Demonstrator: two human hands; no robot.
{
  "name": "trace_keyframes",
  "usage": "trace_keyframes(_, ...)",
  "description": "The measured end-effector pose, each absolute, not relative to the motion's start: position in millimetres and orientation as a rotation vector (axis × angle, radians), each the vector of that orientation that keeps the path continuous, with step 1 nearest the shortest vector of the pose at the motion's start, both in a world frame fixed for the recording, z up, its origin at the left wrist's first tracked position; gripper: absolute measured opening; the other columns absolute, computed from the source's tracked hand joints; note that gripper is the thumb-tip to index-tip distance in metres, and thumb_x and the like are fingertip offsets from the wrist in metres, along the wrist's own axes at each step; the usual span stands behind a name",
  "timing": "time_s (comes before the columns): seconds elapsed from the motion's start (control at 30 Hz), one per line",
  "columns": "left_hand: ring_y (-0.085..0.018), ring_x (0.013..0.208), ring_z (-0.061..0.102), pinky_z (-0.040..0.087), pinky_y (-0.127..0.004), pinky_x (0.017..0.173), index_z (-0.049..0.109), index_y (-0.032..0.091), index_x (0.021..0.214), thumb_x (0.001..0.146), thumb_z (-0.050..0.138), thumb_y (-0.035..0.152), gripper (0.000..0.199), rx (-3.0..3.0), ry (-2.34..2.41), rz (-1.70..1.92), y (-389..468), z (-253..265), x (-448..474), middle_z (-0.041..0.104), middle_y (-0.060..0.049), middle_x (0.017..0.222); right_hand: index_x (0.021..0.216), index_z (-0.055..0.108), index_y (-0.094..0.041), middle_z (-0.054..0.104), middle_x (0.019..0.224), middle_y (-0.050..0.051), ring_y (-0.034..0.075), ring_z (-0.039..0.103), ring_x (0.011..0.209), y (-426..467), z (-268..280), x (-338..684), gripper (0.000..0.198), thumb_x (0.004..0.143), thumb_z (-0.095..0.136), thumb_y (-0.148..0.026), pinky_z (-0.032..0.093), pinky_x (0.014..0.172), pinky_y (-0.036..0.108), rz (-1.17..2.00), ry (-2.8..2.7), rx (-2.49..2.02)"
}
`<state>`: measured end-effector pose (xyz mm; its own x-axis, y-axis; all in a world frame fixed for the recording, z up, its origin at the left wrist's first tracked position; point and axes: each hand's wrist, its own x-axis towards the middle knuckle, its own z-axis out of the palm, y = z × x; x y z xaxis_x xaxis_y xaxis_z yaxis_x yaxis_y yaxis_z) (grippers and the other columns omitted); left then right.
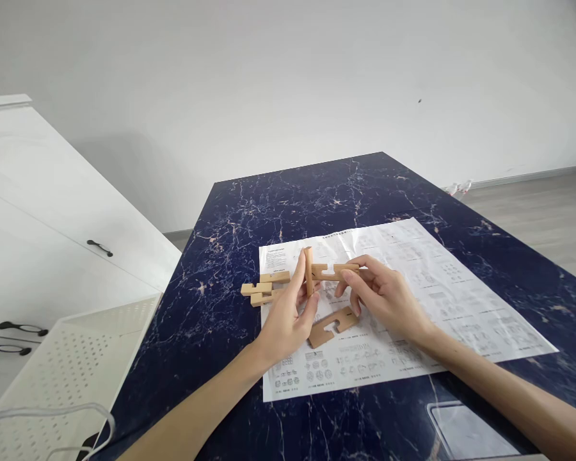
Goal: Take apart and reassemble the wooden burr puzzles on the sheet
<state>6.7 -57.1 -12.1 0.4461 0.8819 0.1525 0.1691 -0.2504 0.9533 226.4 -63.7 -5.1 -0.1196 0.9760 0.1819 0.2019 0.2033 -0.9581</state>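
Observation:
My left hand (285, 326) pinches a narrow wooden puzzle piece (309, 269), held upright on edge between thumb and fingers. From the other side, my right hand (384, 298) grips a flat notched wooden puzzle piece (320, 273), held level. Its left end meets the upright piece; whether the two interlock I cannot tell. Below them, on a printed sheet (388, 349), lies another flat notched wooden piece (322, 334) with a dark mark, close under my right fingertips. Several light wooden notched pieces (275, 277) lie left of my left hand, partly hidden by it.
The creased sheet of small diagrams spreads over a dark blue marbled table (288, 205). A rectangular, pale-faced object (470, 429) lies at the front right edge. Left of the table stand a white cabinet (67, 211) and a perforated white surface (81, 358) with a cable (52, 410).

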Motion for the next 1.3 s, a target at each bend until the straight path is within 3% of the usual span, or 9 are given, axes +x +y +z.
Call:
trace_keyframes(0.23, -0.03, 0.128, 0.068, 0.052, -0.061, 0.116, -0.006, 0.037, 0.172, 0.111, 0.053, 0.031, 0.085, 1.571, 0.893, 0.861, -62.4, -11.9, 11.4, 0.067, -0.012, 0.144, 0.103, 0.063, -0.024, 0.078, 0.078, 0.003, 0.019, 0.071, 0.058, -64.8, -4.6, 223.8, 0.031, 0.107, 0.056, -0.054, 0.055, 0.062, 0.033, 0.953, -1.536, -1.221)
trace_keyframes(0.33, -0.03, 0.133, 0.065, 0.051, -0.06, 0.117, -0.004, 0.037, 0.173, 0.111, 0.053, 0.03, 0.084, 1.574, 0.881, 0.867, -62.9, -11.4, 12.2, 0.062, -0.012, 0.152, 0.103, 0.063, -0.024, 0.076, 0.072, 0.002, 0.019, 0.07, 0.059, -65.1, -4.3, 223.7, 0.031, 0.109, 0.055, -0.053, 0.054, 0.062, 0.032, 0.954, -1.549, -1.22)
trace_keyframes(0.5, -0.034, 0.138, 0.061, 0.052, -0.061, 0.117, 0.003, 0.039, 0.173, 0.11, 0.055, 0.029, 0.083, 1.665, 0.896, 0.886, -59.8, -12.7, 8.6, 0.05, -0.012, 0.165, 0.104, 0.062, -0.024, 0.077, 0.081, 0.004, 0.018, 0.071, 0.061, -65.2, -5.1, 225.4, 0.029, 0.11, 0.053, -0.05, 0.054, 0.061, 0.032, 1.013, -1.57, -1.151)
trace_keyframes(0.63, -0.033, 0.145, 0.057, 0.044, -0.06, 0.125, 0.005, 0.043, 0.172, 0.11, 0.054, 0.028, 0.08, 1.64, 0.86, 0.881, -57.8, -12.2, 7.8, 0.044, -0.007, 0.17, 0.106, 0.063, -0.024, 0.077, 0.08, 0.003, 0.017, 0.071, 0.06, -65.2, -6.2, 225.3, 0.027, 0.11, 0.053, -0.049, 0.053, 0.059, 0.031, 0.988, -1.566, -1.163)
trace_keyframes(1.03, -0.032, 0.139, 0.063, 0.048, -0.06, 0.121, -0.004, 0.036, 0.173, 0.113, 0.049, 0.032, 0.08, 1.719, 0.901, 0.857, -59.0, -17.2, 8.7, 0.06, -0.013, 0.156, 0.103, 0.061, -0.024, 0.076, 0.075, 0.0, 0.017, 0.073, 0.061, -69.3, -7.0, 222.0, 0.023, 0.109, 0.055, -0.045, 0.057, 0.068, 0.031, 0.848, -1.62, -1.216)
trace_keyframes(1.3, -0.03, 0.138, 0.064, 0.049, -0.058, 0.121, 0.0, 0.036, 0.173, 0.113, 0.049, 0.029, 0.078, 1.726, 0.879, 0.89, -57.6, -18.4, 8.5, 0.061, -0.012, 0.156, 0.101, 0.06, -0.024, 0.075, 0.073, -0.001, 0.015, 0.07, 0.056, -67.4, -5.9, 221.8, 0.025, 0.11, 0.053, -0.046, 0.054, 0.061, 0.029, 0.903, -1.626, -1.205)
